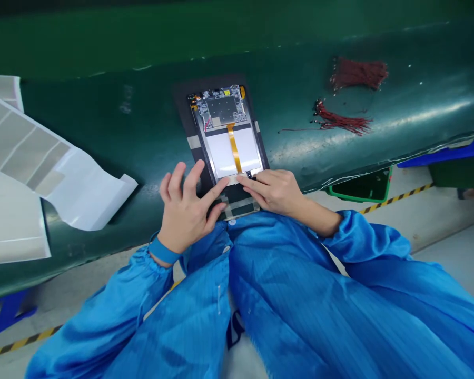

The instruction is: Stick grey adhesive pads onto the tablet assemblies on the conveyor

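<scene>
An opened tablet (pixel 231 142) lies back-up on a dark mat (pixel 184 105) on the green bench, showing a circuit board at its far end, a white panel and an orange flex strip. My left hand (pixel 185 210) rests on the near left corner, fingers spread, its index fingertip pressing the tablet's near edge. My right hand (pixel 274 190) lies at the near right corner, fingers stretched flat and pressed on the same edge. Both index fingertips almost meet. Neither hand holds anything.
Two bundles of red wires (pixel 357 73) (pixel 339 122) lie at the far right of the green bench (pixel 379 42). White backing sheets (pixel 31 158) are spread at the left. A green bin (pixel 363 187) sits under the bench edge.
</scene>
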`<action>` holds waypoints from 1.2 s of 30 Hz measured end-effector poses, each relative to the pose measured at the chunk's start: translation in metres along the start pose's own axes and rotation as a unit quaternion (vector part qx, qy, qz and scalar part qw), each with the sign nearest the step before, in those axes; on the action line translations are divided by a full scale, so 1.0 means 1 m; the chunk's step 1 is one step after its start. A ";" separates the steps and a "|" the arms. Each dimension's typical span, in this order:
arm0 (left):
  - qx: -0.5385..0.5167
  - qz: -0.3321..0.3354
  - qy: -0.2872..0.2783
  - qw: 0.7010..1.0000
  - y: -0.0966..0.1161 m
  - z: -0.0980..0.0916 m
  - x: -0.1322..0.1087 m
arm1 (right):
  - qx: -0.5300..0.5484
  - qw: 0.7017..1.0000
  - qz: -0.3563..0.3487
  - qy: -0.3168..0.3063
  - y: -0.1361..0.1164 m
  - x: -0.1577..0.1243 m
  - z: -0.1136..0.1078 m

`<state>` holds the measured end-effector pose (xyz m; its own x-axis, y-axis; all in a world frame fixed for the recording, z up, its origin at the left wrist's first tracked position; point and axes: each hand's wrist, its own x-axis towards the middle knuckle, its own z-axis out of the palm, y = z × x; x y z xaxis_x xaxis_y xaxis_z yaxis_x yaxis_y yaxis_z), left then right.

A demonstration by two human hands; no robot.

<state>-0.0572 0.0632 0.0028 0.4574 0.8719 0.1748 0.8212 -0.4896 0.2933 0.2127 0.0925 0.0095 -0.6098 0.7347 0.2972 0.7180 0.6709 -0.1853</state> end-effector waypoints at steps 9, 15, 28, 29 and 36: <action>0.019 0.058 0.019 0.998 0.007 -0.001 0.006 | -0.033 0.999 -0.026 0.013 0.005 -0.005 -0.004; 0.008 0.058 0.029 0.998 -0.009 -0.004 -0.012 | 0.049 0.992 0.111 -0.047 0.011 -0.014 -0.008; -0.166 -0.155 0.058 0.972 -0.015 -0.016 0.022 | -0.073 0.988 0.016 -0.139 0.025 0.081 0.007; -0.161 -0.149 0.076 0.973 -0.017 -0.024 0.028 | -0.077 0.988 0.022 -0.131 0.038 0.102 0.010; -0.133 -0.094 0.124 0.979 -0.009 -0.099 0.082 | -0.047 0.984 0.104 -0.138 0.154 0.270 0.030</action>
<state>-0.0609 0.1385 0.1075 0.1817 0.9341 0.3073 0.7503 -0.3337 0.5707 0.1488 0.3968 0.0332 -0.5047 0.8633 -0.0061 0.8570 0.5001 -0.1240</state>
